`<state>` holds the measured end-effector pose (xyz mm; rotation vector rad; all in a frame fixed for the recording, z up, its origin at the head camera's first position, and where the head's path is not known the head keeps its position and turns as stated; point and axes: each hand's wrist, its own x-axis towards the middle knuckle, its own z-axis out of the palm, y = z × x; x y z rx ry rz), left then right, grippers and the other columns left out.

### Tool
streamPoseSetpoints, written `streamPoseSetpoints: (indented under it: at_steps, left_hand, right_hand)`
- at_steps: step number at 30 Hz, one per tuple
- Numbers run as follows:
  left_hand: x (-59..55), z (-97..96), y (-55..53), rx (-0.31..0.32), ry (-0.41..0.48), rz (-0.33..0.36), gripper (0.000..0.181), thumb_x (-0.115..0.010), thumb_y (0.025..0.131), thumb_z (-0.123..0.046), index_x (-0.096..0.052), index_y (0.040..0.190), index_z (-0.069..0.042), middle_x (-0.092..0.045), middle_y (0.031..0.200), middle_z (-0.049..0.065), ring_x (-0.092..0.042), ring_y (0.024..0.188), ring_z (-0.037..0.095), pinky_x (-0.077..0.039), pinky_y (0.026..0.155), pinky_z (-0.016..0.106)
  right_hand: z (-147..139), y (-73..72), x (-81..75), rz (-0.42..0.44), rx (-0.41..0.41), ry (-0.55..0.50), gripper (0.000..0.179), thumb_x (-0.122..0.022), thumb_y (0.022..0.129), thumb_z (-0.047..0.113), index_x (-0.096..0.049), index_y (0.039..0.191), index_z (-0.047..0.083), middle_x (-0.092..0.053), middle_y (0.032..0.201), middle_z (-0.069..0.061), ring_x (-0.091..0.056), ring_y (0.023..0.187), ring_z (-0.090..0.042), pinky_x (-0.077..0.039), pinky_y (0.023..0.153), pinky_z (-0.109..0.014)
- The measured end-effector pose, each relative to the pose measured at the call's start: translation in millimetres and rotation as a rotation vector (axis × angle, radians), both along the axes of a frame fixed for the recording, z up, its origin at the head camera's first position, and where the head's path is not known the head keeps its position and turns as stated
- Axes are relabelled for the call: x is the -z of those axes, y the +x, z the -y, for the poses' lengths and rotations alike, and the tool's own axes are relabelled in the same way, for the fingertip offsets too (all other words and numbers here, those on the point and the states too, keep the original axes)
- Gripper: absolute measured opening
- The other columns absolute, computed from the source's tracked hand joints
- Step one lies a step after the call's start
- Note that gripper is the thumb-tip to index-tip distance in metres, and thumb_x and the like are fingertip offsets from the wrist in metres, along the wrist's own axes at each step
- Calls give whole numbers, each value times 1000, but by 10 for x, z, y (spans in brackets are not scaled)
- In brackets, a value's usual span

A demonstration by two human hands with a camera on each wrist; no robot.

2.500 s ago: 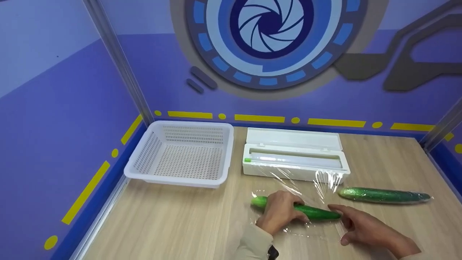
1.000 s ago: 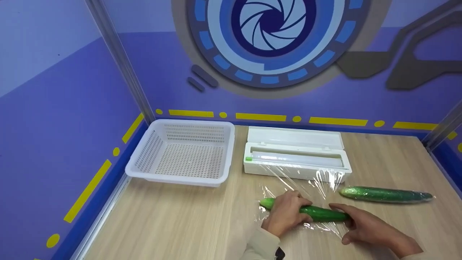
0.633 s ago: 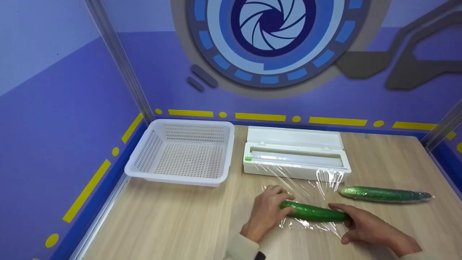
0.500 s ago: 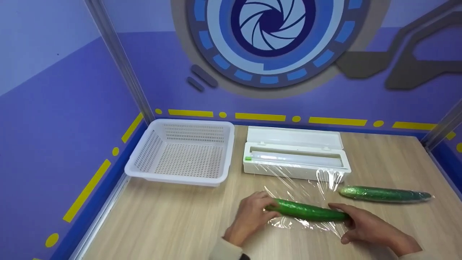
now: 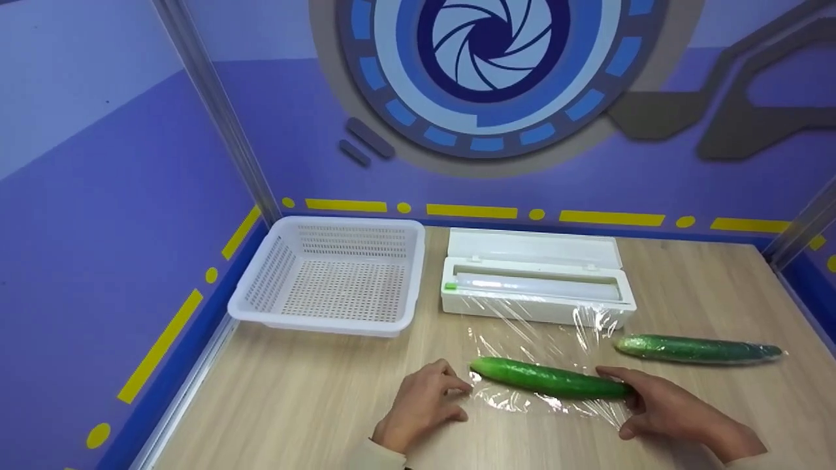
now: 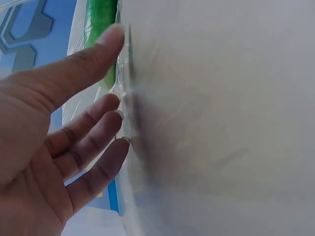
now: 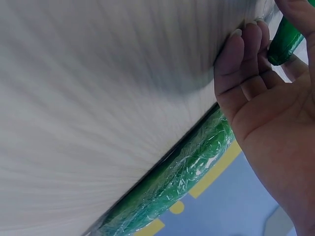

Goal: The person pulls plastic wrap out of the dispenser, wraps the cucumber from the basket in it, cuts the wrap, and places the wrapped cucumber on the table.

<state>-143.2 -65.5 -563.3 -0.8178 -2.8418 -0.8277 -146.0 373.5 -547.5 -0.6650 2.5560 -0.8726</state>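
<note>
A green cucumber (image 5: pixel 552 380) lies on a sheet of clear cling film (image 5: pixel 509 398), which runs out from a white dispenser box (image 5: pixel 539 307). My left hand (image 5: pixel 421 405) rests beside the cucumber's pale left end, apart from it, its fingers loosely bent at the film's left edge. In the left wrist view, the fingertips (image 6: pixel 118 142) meet that edge. Around the cucumber's right tip stands my right hand (image 5: pixel 666 408), index finger on the far side and thumb on the near side. Creases in the film converge at this thumb. The right wrist view shows the dark tip (image 7: pixel 280 51) between thumb and fingers.
A second cucumber (image 5: pixel 699 349), wrapped in film, lies behind my right hand. The dispenser's lid (image 5: pixel 532 245) is tipped back, with the film roll (image 5: pixel 535 287) inside. At the back left stands a white perforated basket (image 5: pixel 320 326). Panel walls bound the wooden table (image 5: pixel 307 398).
My left hand gripped the cucumber, which shifted slightly right, then slid left along it and let go. The cucumber's left end is now uncovered. My right hand has hardly moved.
</note>
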Motion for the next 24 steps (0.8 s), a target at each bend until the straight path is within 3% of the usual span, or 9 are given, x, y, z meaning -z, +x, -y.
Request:
streamPoseSetpoints:
  at_steps: [7,13,19,24]
  left_hand:
    - [17,-78,-34,-15,-28,-43,9,-92,80,-24,-84,85,-26,-57,84,-15,-55,77,0,-42,66,17]
    - [28,-74,-25,-3,-65,-47,9,-85,86,-16,-79,82,-21,-57,85,-14,-57,76,2,-46,66,20]
    - [36,-61,-17,15,-7,-77,11,-80,82,-8,-77,83,-19,-58,89,-12,-58,78,-1,-45,66,16]
    - [6,-43,-24,55,13,-7,17,-90,80,-21,-80,93,-19,-58,93,-14,-57,79,-3,-45,69,15]
  right_hand:
    - [-8,30,18,-18,11,-14,97,-95,77,36,-48,154,-1,-61,108,0,-54,88,-8,-49,73,-28]
    - [19,115,3,-97,82,47,100,-95,74,43,-49,156,7,-55,125,-5,-52,93,-13,-47,75,-28]
    - [69,212,-16,-181,189,81,105,-101,68,37,-47,155,11,-48,123,-8,-51,84,-16,-44,67,-30]
    - [76,271,-81,-155,237,24,79,-100,71,34,-56,133,11,-51,111,-4,-52,83,-13,-45,65,-27]
